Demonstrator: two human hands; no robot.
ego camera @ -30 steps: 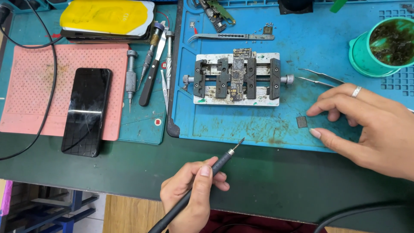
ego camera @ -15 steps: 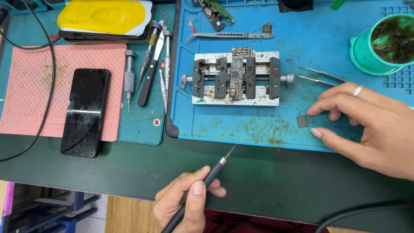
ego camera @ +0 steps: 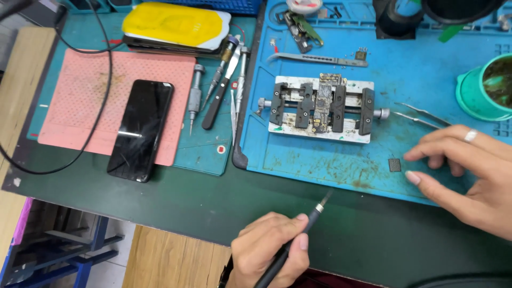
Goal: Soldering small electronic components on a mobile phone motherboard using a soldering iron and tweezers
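The dark green bench top (ego camera: 176,205) shows a bare strip along its near edge, the only open room between the mats and the person. On it lie two work mats: one blue mat (ego camera: 426,80) on the right, its near edge just beyond the hands, and one teal mat (ego camera: 208,154) on the left bearing one pink perforated pad (ego camera: 85,101) with one black phone (ego camera: 141,128) lying across the pad's near edge. One metal clamp fixture (ego camera: 320,109) grips a single circuit board (ego camera: 326,101) mid-mat; one green cup (ego camera: 482,90) stands at the right edge. The right hand (ego camera: 469,176) rests loosely spread on the blue mat, holding nothing, fingertips just beside one small black chip (ego camera: 394,165). The left hand (ego camera: 272,250) is closed around one thin black soldering pen (ego camera: 296,240), over the bare strip; its long axis runs diagonally, tip pointing up and right toward the blue mat's near edge. One pair of tweezers (ego camera: 421,114) lies beside the fixture.
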